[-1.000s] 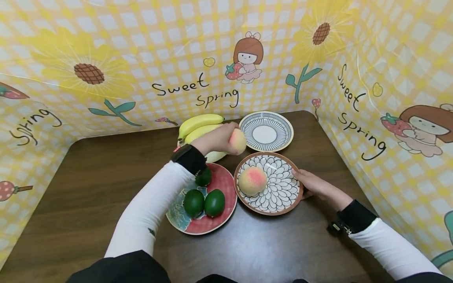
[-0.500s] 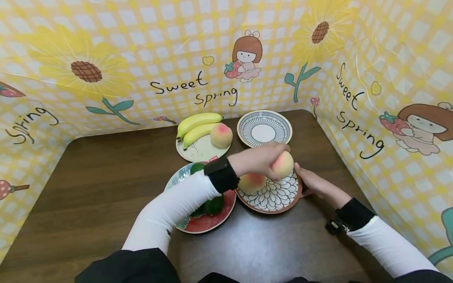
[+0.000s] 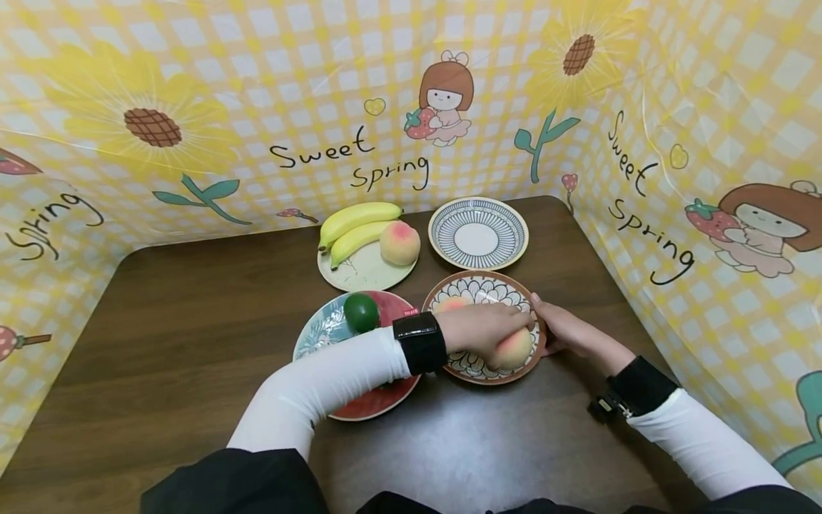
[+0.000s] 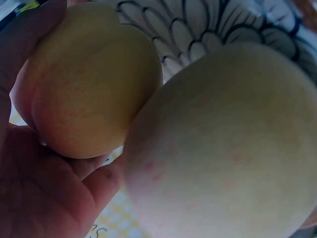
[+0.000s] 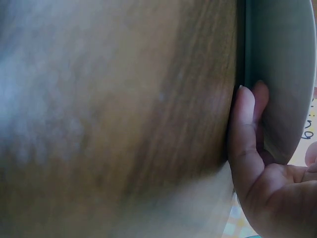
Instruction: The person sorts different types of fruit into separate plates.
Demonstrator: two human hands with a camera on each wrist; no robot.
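My left hand (image 3: 491, 330) grips a peach (image 3: 515, 348) and holds it down on the brown-rimmed petal plate (image 3: 480, 285). A second peach (image 3: 452, 303) lies on the same plate, mostly hidden behind that hand. In the left wrist view the two peaches press together, one peach (image 4: 89, 84) against my palm and the other peach (image 4: 228, 148) filling the frame over the petal plate (image 4: 223, 29). My right hand (image 3: 560, 330) holds the plate's right rim, with fingers (image 5: 245, 129) tucked under the plate's underside (image 5: 282, 74).
A red and teal plate (image 3: 321, 332) with a green fruit (image 3: 362, 312) sits under my left forearm. Behind it, a cream plate (image 3: 366, 271) carries two bananas (image 3: 356, 225) and a peach (image 3: 399, 243). A blue striped plate (image 3: 478, 234) stands at the back right. Patterned walls enclose the brown table (image 3: 173, 321).
My left hand carried the peach from beside the bananas, forward and down onto the petal plate next to the other peach. The right hand stayed on the rim.
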